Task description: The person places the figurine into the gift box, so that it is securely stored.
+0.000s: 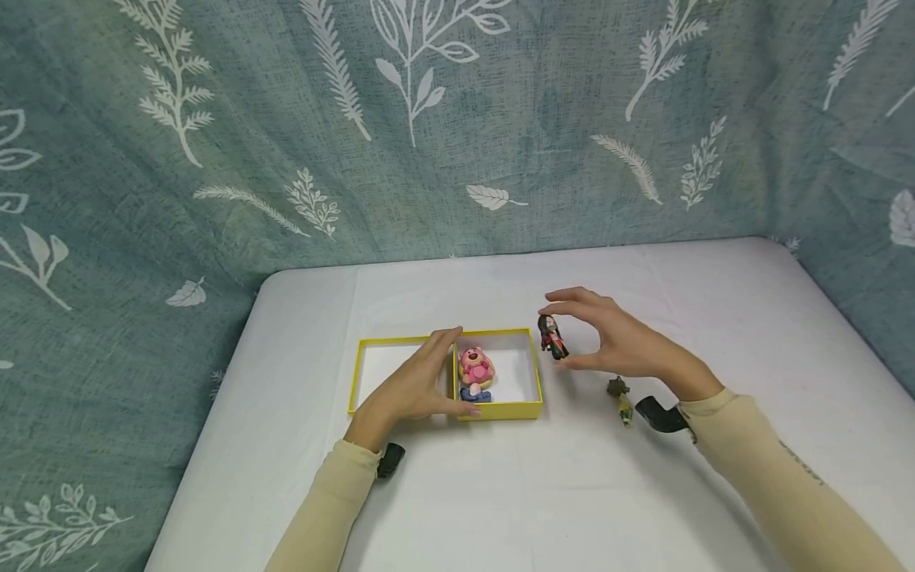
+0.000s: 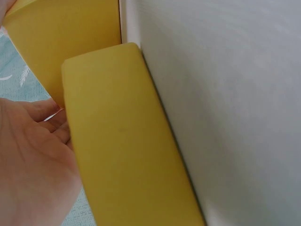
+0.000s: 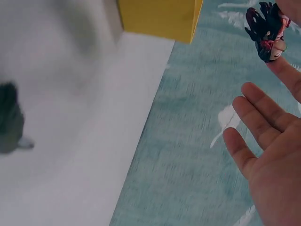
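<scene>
My right hand point(image 1: 622, 338) pinches a small figurine point(image 1: 552, 337) with long dark hair and dark red clothes between thumb and fingertip, just right of a yellow-edged box point(image 1: 503, 411). In the right wrist view the same figurine point(image 3: 267, 34) hangs from the fingertips, the other fingers spread. My left hand point(image 1: 413, 389) grips that box across its left end, thumb at the front wall and fingers at the back. Inside the box lie a pink bear figurine point(image 1: 475, 367) and a blue-and-pale figurine point(image 1: 475, 395), partly hidden by the front wall.
A second yellow-edged tray point(image 1: 353, 377), white inside, sits left of the box, partly behind my left hand. A small green-and-yellow figurine point(image 1: 623, 407) lies on the white table point(image 1: 500, 500) below my right wrist. A leaf-patterned teal cloth point(image 1: 443, 191) hangs behind.
</scene>
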`<state>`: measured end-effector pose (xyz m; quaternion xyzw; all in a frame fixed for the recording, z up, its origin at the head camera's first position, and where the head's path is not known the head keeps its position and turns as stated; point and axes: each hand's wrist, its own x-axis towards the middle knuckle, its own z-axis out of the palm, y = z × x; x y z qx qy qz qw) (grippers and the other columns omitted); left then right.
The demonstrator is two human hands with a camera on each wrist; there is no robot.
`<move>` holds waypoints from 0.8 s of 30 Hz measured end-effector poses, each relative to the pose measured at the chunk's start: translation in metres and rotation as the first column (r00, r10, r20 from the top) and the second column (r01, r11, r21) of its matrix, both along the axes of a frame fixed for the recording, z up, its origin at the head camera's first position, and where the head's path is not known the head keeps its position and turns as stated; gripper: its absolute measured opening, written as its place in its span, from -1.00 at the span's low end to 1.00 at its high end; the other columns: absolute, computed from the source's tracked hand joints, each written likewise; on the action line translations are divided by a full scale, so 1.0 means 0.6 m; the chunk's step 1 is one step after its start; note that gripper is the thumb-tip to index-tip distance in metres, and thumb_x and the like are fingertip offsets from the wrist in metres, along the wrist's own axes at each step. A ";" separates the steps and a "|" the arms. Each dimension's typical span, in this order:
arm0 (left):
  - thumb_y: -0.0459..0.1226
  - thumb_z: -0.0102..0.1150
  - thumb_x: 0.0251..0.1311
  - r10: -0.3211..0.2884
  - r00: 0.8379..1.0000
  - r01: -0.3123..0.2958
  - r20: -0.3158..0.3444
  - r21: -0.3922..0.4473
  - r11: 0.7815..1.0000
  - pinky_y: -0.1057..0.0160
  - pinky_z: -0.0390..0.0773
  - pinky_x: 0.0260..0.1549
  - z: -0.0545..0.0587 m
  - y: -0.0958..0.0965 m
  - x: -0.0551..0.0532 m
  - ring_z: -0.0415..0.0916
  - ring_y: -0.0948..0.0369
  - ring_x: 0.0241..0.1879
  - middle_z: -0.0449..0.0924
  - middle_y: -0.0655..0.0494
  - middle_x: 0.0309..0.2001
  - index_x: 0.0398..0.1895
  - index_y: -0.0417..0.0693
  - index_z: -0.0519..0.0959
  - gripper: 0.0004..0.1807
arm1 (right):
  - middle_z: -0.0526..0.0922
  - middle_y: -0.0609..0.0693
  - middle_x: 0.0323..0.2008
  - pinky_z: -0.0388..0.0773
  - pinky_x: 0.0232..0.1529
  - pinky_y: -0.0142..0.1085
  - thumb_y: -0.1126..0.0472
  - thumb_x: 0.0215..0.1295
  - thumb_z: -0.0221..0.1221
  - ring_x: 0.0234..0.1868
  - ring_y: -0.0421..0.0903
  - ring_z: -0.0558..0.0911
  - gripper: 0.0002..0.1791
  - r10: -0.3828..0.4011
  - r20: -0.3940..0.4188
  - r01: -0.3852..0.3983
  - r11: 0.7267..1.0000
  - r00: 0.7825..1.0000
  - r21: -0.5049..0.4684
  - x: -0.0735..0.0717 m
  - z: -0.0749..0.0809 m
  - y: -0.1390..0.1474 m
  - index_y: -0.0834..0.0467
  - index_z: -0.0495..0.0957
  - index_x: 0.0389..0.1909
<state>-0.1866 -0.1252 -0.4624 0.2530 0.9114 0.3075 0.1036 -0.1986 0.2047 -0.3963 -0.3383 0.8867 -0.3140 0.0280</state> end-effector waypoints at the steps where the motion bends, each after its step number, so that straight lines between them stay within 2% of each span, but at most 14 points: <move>1: 0.37 0.47 -0.36 0.001 1.000 -0.001 -0.001 -0.001 1.000 0.00 0.32 0.35 0.000 0.000 0.000 0.16 0.11 0.44 0.07 0.19 0.48 0.57 0.11 -0.07 0.41 | 0.29 0.12 0.38 0.14 0.27 0.32 0.03 0.01 0.48 0.38 0.17 0.27 -0.21 0.012 -0.001 -0.012 1.000 1.000 0.004 0.001 0.002 -0.008 0.02 0.42 0.31; 6: 0.37 0.47 -0.35 -0.002 1.000 0.002 -0.008 -0.005 1.000 -0.01 0.31 0.35 -0.001 -0.001 -0.002 0.16 0.10 0.45 0.07 0.17 0.48 0.57 0.09 -0.06 0.41 | 0.27 0.09 0.40 0.13 0.28 0.32 0.00 -0.03 0.51 0.39 0.16 0.26 -0.20 0.053 -0.008 -0.053 0.998 0.999 0.017 0.008 -0.004 -0.045 -0.03 0.44 0.29; 12: 0.40 0.44 -0.35 -0.005 1.000 0.005 -0.006 -0.005 1.000 -0.01 0.32 0.34 -0.001 -0.001 -0.003 0.15 0.11 0.45 0.06 0.18 0.49 0.57 0.09 -0.07 0.41 | 0.23 0.09 0.42 0.08 0.31 0.27 0.00 -0.04 0.51 0.40 0.18 0.23 -0.18 0.094 0.016 -0.094 0.995 0.995 0.033 0.006 -0.033 -0.073 -0.09 0.44 0.32; 17: 0.40 0.43 -0.34 -0.013 1.000 0.013 -0.007 -0.002 1.000 -0.02 0.33 0.33 0.002 -0.001 -0.001 0.16 0.10 0.44 0.05 0.18 0.49 0.57 0.09 -0.08 0.41 | 0.23 0.11 0.42 0.06 0.31 0.24 -0.02 -0.05 0.51 0.40 0.19 0.21 -0.16 0.112 0.042 -0.114 0.992 0.993 0.052 0.002 -0.052 -0.086 -0.03 0.44 0.32; 24: 0.41 0.42 -0.34 -0.015 1.000 0.015 -0.023 -0.014 1.000 -0.02 0.34 0.33 0.002 -0.001 -0.002 0.16 0.09 0.44 0.05 0.17 0.49 0.57 0.09 -0.08 0.41 | 0.27 0.18 0.39 0.05 0.31 0.19 -0.02 -0.06 0.52 0.42 0.11 0.23 -0.18 0.135 0.006 -0.135 0.986 0.991 0.093 -0.006 -0.067 -0.098 0.05 0.47 0.28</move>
